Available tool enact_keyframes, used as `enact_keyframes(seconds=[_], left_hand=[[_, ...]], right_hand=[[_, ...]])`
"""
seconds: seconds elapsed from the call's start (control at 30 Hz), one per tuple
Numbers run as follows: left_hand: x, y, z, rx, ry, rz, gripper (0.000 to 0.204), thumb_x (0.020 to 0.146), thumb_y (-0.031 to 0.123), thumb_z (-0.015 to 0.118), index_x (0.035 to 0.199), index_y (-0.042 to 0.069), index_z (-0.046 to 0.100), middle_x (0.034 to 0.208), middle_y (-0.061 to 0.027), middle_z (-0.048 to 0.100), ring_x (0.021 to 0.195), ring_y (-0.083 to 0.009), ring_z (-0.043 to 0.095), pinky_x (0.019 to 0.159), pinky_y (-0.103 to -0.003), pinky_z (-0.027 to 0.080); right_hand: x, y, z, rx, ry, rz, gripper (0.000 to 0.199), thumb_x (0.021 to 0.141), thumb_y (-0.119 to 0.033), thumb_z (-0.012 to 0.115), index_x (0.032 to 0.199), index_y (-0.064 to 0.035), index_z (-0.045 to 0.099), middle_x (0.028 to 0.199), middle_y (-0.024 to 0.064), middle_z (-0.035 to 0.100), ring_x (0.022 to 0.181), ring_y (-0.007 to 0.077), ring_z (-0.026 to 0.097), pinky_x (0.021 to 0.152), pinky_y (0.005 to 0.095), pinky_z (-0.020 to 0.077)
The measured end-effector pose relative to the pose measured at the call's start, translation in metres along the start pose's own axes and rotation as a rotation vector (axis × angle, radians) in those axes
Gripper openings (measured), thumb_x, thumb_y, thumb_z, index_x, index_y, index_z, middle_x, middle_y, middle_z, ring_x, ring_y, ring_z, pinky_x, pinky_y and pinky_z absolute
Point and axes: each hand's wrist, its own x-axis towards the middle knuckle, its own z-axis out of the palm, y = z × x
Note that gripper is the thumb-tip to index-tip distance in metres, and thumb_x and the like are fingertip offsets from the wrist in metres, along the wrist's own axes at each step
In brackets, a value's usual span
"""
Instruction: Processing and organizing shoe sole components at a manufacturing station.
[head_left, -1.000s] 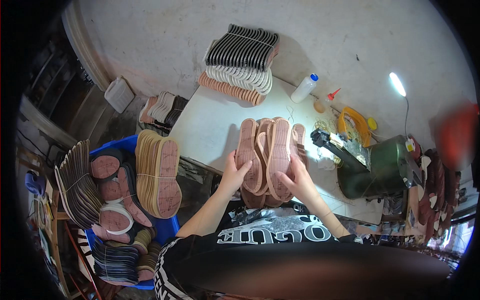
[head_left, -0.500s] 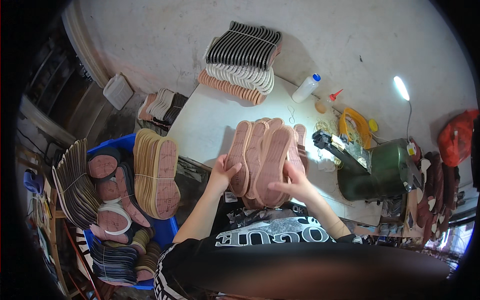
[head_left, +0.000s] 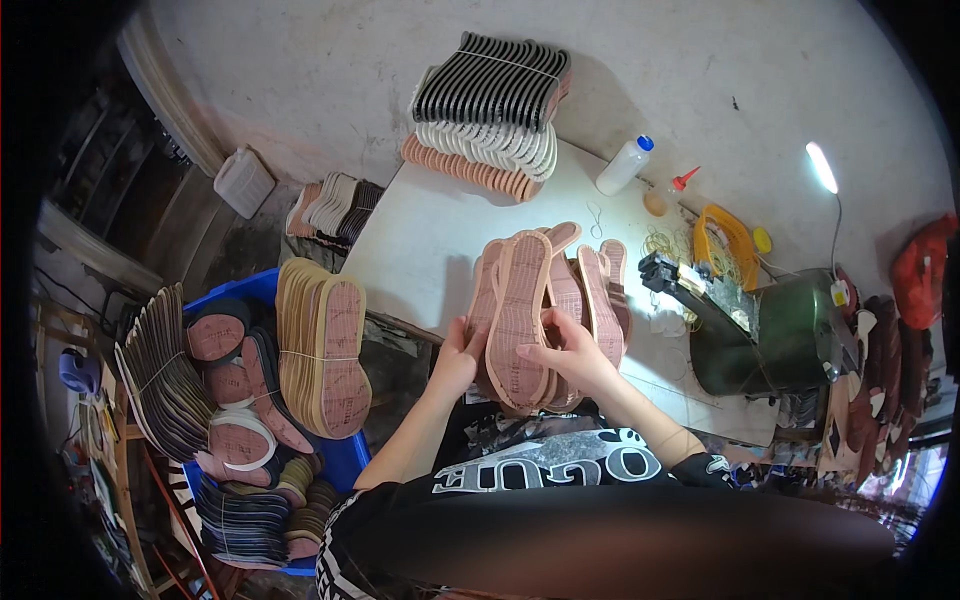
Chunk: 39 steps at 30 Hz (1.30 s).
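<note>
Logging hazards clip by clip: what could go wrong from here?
The pink soles between the left hand and right hand are unevenly fanned, so one might slip free. The black-edged bundle sits atop a white row and a tan row, so a knock to the table could shift it.

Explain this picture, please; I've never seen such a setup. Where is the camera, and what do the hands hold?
There is no robot here: a person works bare-handed. A wide fisheye camera on their head looks down, so straight edges bend near the rim. The left hand and right hand hold a bunch of pinkish soles. On the white table are a stack of black, white and tan soles, a blue-capped bottle and a yellow basket. A blue bin at the left holds bundled soles. A dark green, rounded object at the right is harder to identify.
</note>
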Motion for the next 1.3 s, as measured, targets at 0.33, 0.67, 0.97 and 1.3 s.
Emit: enact_keyframes(seconds=[0.33,0.67,0.97,1.3], left_hand=[[0.023,0.044,0.006,0.767,-0.042,0.07,0.044,0.096,0.037,0.045,0.098,-0.005,0.057,0.1,-0.0235,0.061,0.098,-0.039,0.057,0.084,-0.042,0.044],[0.058,0.059,0.051,1.064,-0.048,0.327,0.096,0.065,0.051,0.078,0.13,-0.006,0.037,0.131,-0.0255,0.042,0.123,-0.0384,0.041,0.105,-0.042,0.033],[0.053,0.047,0.011,0.499,0.046,0.194,0.086,0.067,0.024,0.082,0.131,-0.007,0.034,0.123,-0.0222,0.051,0.11,-0.0278,0.055,0.094,-0.036,0.045],[0.004,0.01,-0.034,0.22,0.186,0.102,0.042,0.094,0.031,0.057,0.121,0.0,0.05,0.106,-0.0095,0.061,0.096,-0.017,0.06,0.084,-0.03,0.047]], right_hand=[[-0.024,-0.026,-0.032,0.273,0.093,0.068,0.033,0.081,-0.008,0.071,0.104,0.0006,0.049,0.1,0.0062,0.059,0.094,0.0128,0.057,0.084,0.0281,0.0467],[-0.04,-0.007,-0.072,-0.762,0.309,0.001,0.059,0.078,-0.032,0.072,0.121,0.0008,0.05,0.119,0.0226,0.054,0.109,0.0325,0.055,0.095,0.0379,0.0427],[-0.037,-0.007,-0.07,-0.389,0.246,0.091,0.1,0.065,-0.039,0.082,0.135,0.0106,0.031,0.124,0.0327,0.048,0.118,0.0406,0.049,0.098,0.0403,0.0415],[-0.04,-0.033,-0.066,-0.454,0.245,-0.075,0.114,0.06,-0.029,0.087,0.142,0.0099,0.018,0.125,0.0287,0.052,0.119,0.0337,0.052,0.1,0.0349,0.0408]])
